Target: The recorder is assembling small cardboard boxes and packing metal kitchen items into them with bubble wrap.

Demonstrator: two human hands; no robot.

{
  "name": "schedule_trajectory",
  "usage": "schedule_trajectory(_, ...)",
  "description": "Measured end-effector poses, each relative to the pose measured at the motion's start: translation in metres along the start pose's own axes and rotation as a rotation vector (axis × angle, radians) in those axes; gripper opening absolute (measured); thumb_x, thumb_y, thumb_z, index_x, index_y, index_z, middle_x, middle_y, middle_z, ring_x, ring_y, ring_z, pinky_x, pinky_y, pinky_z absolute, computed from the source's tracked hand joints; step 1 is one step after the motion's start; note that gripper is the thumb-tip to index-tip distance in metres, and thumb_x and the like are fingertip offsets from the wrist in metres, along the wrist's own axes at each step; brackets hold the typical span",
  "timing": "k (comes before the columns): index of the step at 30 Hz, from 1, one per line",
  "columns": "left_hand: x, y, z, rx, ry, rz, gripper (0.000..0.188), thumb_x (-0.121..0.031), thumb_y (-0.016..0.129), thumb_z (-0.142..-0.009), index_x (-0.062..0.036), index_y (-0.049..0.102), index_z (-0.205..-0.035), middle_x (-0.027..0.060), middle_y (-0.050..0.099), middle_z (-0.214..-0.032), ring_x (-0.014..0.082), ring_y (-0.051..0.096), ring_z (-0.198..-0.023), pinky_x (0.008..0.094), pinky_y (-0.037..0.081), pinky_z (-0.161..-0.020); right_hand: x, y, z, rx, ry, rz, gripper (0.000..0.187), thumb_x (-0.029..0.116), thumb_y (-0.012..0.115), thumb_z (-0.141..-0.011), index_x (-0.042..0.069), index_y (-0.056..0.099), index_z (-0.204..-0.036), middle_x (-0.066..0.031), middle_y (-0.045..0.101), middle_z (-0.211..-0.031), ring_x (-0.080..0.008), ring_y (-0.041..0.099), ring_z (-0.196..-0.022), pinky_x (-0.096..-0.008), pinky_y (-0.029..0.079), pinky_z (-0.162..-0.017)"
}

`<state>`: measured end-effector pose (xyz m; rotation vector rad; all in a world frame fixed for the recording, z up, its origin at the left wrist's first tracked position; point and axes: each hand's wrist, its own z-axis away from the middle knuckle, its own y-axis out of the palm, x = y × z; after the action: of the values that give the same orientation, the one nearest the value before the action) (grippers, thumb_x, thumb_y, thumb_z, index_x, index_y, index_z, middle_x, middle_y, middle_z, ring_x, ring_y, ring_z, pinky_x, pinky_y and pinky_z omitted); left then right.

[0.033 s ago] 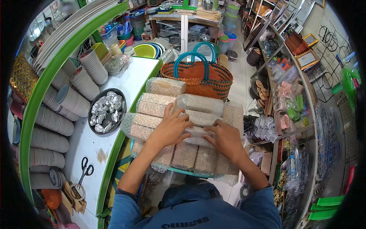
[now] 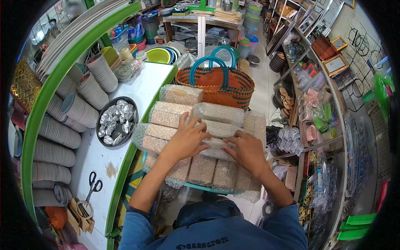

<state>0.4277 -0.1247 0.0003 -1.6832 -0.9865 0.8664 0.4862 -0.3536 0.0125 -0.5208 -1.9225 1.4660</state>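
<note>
Several bubble-wrapped brown boxes (image 2: 223, 177) lie packed in rows and stacked in front of me, on something with a teal rim (image 2: 208, 188). My left hand (image 2: 189, 137) rests on the stack with its fingers spread, its thumb against a short wrapped box (image 2: 216, 149) in the middle. At that box's right end lies my right hand (image 2: 245, 152), fingers bent and apart, touching the wrap. A longer wrapped box (image 2: 218, 113) sits just beyond my fingers. The undersides of both hands are hidden.
Behind the stack stands an orange woven basket (image 2: 216, 85) with teal handles. On the left, a white counter (image 2: 89, 150) carries a dark round pan (image 2: 117, 121) of silver foil pieces, scissors (image 2: 94, 185) and a tape roll (image 2: 84, 210). Crowded shelves (image 2: 321, 137) line the right side.
</note>
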Motion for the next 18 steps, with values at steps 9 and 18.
schedule_trajectory(9, -0.004, 0.002, -0.006, -0.045, -0.073, 0.019, 0.018, -0.032, 0.072, -0.08, -0.0189, 0.073, -0.093, -0.0011, 0.063, -0.095, 0.0217, 0.051, -0.11, 0.0551, 0.025, -0.106, -0.018, 0.001, -0.02, 0.059, 0.044, -0.137, 0.029, 0.042, 0.076, -0.077, 0.015, 0.077, -0.088, -0.0047, 0.072, -0.078, -0.0237, 0.069, -0.076, -0.0363, 0.053, -0.067)
schedule_trajectory(18, -0.012, -0.005, 0.002, -0.066, -0.07, -0.083, 0.02, -0.032, 0.07, -0.082, -0.0192, 0.075, -0.097, 0.0008, 0.06, -0.106, 0.0248, 0.047, -0.116, 0.0509, 0.027, -0.103, -0.006, -0.003, -0.008, -0.064, 0.02, 0.03, 0.023, 0.035, 0.074, -0.079, 0.018, 0.074, -0.094, -0.0025, 0.067, -0.09, -0.0227, 0.063, -0.091, -0.0399, 0.054, -0.068)
